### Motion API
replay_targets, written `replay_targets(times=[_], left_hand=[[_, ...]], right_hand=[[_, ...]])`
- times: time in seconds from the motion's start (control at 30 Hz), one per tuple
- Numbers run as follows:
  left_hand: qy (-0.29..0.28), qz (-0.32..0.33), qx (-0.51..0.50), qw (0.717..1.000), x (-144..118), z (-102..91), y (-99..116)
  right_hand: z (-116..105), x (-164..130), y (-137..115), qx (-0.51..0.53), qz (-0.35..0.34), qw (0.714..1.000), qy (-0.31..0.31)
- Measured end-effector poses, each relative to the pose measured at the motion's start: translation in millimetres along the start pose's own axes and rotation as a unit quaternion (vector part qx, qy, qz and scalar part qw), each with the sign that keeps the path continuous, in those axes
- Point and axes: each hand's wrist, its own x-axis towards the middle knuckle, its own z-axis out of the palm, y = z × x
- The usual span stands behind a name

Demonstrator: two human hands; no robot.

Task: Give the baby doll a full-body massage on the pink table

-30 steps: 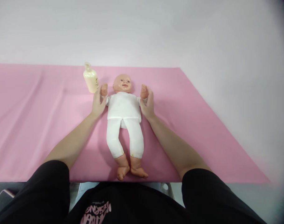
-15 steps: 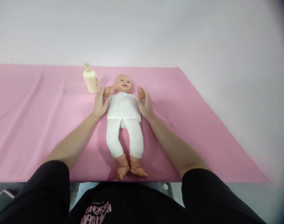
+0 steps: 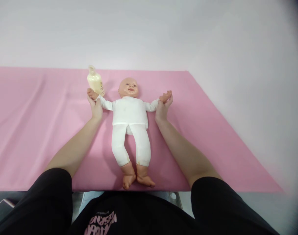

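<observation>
A baby doll [image 3: 130, 111] in a white top and trousers lies on its back, head away from me and bare feet toward me. Both its arms are stretched out sideways. My left hand [image 3: 97, 109] is closed around the doll's arm on the left, near the wrist. On the other side my right hand [image 3: 161, 110] grips the doll's other arm, with the fingers partly hidden behind the doll's hand. A pale yellow pump bottle [image 3: 95, 81] stands just behind the doll's left-side hand, which overlaps its lower part.
The doll lies on a pink cloth [image 3: 205, 140] covering the table. Its near edge runs in front of my body, and its right edge slants away. A phone-like object [image 3: 2, 210] is at the lower left, below table level.
My hands have moved apart, drawing the doll's arms from beside its head out to both sides. The doll's body and the bottle have stayed in place.
</observation>
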Motion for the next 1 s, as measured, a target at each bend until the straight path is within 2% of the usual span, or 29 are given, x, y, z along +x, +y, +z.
replay_targets(times=[0.17,0.33,0.4,0.47,0.53,0.63,0.77,0.87,1.0], left_hand=[[-0.143,0.137,0.048,0.979,-15.2,0.8,3.8],[-0.269,0.239,0.171,0.917,-24.1,3.7,9.8],[-0.306,0.266,0.218,0.888,-25.2,4.4,11.6],[-0.323,0.275,0.238,0.874,-25.8,4.5,12.8],[-0.311,0.267,0.227,0.883,-25.8,3.9,13.2],[-0.256,0.228,0.163,0.925,-24.4,2.2,11.9],[-0.17,0.145,0.068,0.972,-17.7,0.0,7.5],[-0.103,0.084,0.028,0.991,-8.8,-0.7,3.4],[-0.017,-0.002,-0.002,1.0,2.1,-1.2,-1.3]], right_hand=[[6.4,-14.1,-32.7,-0.031,-0.1,0.988,-0.112],[10.5,-28.2,-60.3,-0.125,-0.149,0.947,-0.257],[11.4,-30.3,-65.5,-0.156,-0.177,0.929,-0.287],[11.7,-30.6,-66.8,-0.164,-0.193,0.923,-0.291],[11.2,-29.9,-64.8,-0.152,-0.194,0.929,-0.277],[10.4,-28.2,-58.4,-0.118,-0.163,0.951,-0.233],[10.6,-22.4,-47.6,-0.055,-0.113,0.98,-0.155],[9.5,-14.0,-34.5,-0.02,-0.089,0.991,-0.098],[4.3,-3.3,-11.4,-0.013,-0.054,0.998,-0.033]])
